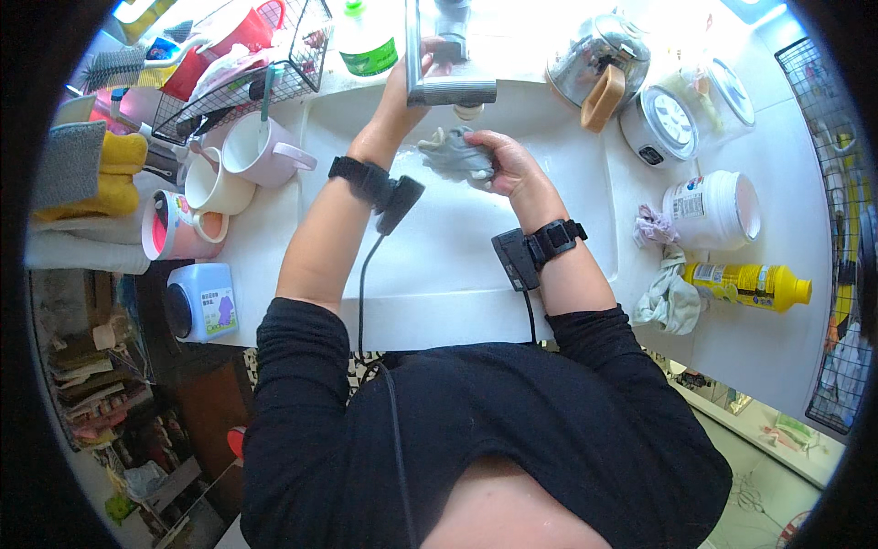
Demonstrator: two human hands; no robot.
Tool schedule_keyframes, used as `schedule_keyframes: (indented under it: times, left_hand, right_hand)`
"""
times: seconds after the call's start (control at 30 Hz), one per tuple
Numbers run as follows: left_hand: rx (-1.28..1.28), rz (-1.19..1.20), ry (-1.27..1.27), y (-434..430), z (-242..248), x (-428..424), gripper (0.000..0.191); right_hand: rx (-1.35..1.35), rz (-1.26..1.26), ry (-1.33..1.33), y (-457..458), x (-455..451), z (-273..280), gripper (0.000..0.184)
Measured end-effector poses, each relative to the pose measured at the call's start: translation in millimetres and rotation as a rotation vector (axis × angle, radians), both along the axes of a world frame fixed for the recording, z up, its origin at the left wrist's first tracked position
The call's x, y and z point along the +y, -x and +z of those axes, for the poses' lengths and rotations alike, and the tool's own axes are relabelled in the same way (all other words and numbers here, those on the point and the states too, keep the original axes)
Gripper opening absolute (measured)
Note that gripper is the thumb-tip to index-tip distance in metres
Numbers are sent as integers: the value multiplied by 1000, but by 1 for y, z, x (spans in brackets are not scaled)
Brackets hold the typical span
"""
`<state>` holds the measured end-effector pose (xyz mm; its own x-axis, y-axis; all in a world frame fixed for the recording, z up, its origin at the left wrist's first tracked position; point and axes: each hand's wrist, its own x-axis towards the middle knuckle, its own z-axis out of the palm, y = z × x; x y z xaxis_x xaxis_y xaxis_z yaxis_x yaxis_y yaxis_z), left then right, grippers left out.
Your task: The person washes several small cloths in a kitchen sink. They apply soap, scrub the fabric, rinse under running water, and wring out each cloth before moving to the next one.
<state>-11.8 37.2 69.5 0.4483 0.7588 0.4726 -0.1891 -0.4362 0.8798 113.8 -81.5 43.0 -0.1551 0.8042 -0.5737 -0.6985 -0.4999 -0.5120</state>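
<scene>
A bunched, wet-looking grey cloth (456, 154) is pinched in my right hand (509, 163), thumb and fingers on its right side. It hangs over the white sink basin (453, 254), just below the outlet of the faucet (451, 92). My left hand (426, 62) reaches up at the faucet, its fingers beside the faucet body. The faucet's upright bar partly hides that hand, so its grip is unclear. Both wrists wear black straps with small cabled devices.
Left of the basin stand several mugs (264, 152), a wire basket (236, 89) and a blue bottle (206, 302). A green-labelled bottle (368, 48) is behind. At right are a kettle (597, 65), a small cooker (660, 127), a white tub (713, 209), a yellow bottle (744, 285) and crumpled cloths (669, 295).
</scene>
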Motion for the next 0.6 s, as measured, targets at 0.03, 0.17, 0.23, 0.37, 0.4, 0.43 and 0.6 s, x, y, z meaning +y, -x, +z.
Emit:
schedule_keyframes:
  times: [0.03,0.17,0.23,0.37,0.4,0.43,0.6]
  left_hand:
    - [99,57,-88,2,-1,-2,37]
    - [47,131,51,5,-12,-15,30]
    - [69,302,223,3,-23,-28,27]
    - [563,-16,772,-3,-37,-58,29]
    - [589,111,441,-5,-36,-63,27]
    - [616,204,127,-9,-33,-72,26]
    - [535,105,-474,-28,-6,-108,24]
  right_hand:
    - [44,1,-27,0,1,-1,17]
    - [-26,-68,23,-2,5,-6,22]
    - [-15,-95,7,-2,7,-7,25]
    - [5,-153,69,-2,7,-11,26]
    - [-19,-187,138,-1,6,-13,26]
    - [-44,-223,206,-1,5,-15,25]
    - [729,164,-586,7,0,-26,23]
